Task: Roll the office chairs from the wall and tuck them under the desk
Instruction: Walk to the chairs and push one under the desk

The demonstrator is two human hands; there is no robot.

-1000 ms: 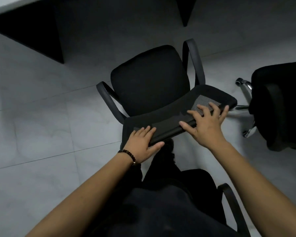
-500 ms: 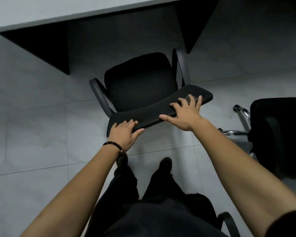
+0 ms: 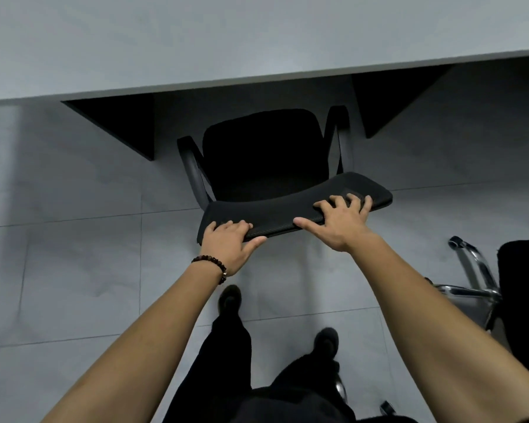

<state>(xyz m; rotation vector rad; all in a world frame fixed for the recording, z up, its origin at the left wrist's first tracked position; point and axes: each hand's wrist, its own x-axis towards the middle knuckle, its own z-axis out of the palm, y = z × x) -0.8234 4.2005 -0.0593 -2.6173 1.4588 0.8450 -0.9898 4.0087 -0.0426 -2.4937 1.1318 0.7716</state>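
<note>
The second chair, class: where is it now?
Head view: the second chair stands at the right edge, beside the right forearm, apart from the held chair.

The light is dim, cool and flat. The pale desk (image 3: 196, 41) top at twelve o'clock is brightest; under it, deep shadow swallows all detail of the black chair (image 3: 266, 154). A soft shadow greys the floor (image 3: 74, 270) at nine o'clock. Chrome legs (image 3: 471, 264) at three o'clock glint. The desk edge and tile lines bow; the shoes (image 3: 229, 297) look smeared.

Dark beaded bracelet (image 3: 209, 266) on left wrist, black trousers (image 3: 226, 361), black shoes (image 3: 229, 297).
</note>
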